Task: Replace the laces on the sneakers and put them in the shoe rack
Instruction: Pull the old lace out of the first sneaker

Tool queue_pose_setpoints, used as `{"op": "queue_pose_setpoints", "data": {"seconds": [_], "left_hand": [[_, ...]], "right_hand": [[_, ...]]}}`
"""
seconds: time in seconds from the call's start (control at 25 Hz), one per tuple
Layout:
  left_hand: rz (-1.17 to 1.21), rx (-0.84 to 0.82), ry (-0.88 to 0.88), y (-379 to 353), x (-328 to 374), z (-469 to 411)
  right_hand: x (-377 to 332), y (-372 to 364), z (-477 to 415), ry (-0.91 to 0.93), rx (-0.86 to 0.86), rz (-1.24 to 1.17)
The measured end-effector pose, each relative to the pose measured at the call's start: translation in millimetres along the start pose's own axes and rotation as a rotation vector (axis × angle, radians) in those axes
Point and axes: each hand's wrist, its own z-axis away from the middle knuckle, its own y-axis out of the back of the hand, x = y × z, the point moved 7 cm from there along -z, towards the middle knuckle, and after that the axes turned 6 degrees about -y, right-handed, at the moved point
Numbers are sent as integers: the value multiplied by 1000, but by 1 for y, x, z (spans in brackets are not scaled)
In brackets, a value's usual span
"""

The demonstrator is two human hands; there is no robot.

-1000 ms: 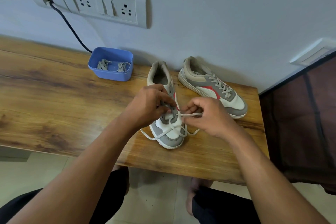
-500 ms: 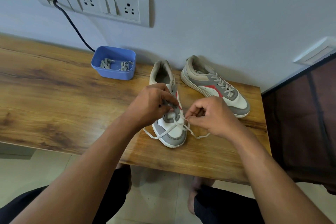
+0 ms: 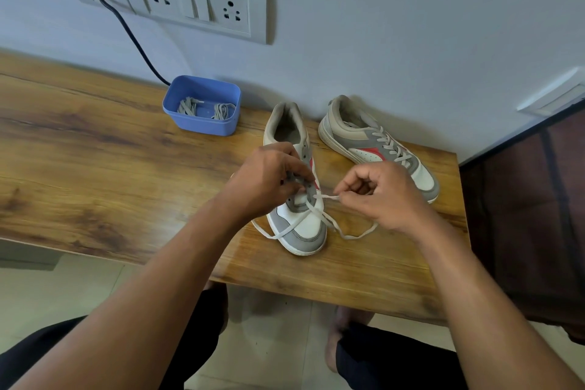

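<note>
Sitting toe-first near the table (image 3: pixel 95 168) front edge, the sneaker (image 3: pixel 299 225) was gripped at its eyelets by the left hand (image 3: pixel 269 180), which hid them. Right hand (image 3: pixel 380 196) pinched the lace (image 3: pixel 326 197) end. Second sneaker (image 3: pixel 376 146) stood just right, laced. Blue tub (image 3: pixel 202 125) behind held spare laces (image 3: pixel 189 104).

Half-laced sneaker (image 3: pixel 305 231), loose lace (image 3: pixel 355 236), beside laced sneaker (image 3: pixel 364 142)

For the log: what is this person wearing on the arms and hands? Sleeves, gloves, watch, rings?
Nothing shows on either. The left hand and right hand are bare, with no gloves, rings, watch or sleeves visible up to the frame's edge. Dark trousers show below.
</note>
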Motion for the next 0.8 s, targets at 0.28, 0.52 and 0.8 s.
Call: {"op": "queue_pose_setpoints", "data": {"seconds": [0.28, 0.52, 0.8], "left_hand": [[4, -2, 10, 1, 0, 0], [1, -8, -7, 0, 2, 1], [0, -3, -7, 0, 1, 0]], "right_hand": [[-1, 2, 1, 24, 24, 36], [-6, -20, 3, 32, -3, 126], [-11, -23, 6, 31, -50, 67]]}}
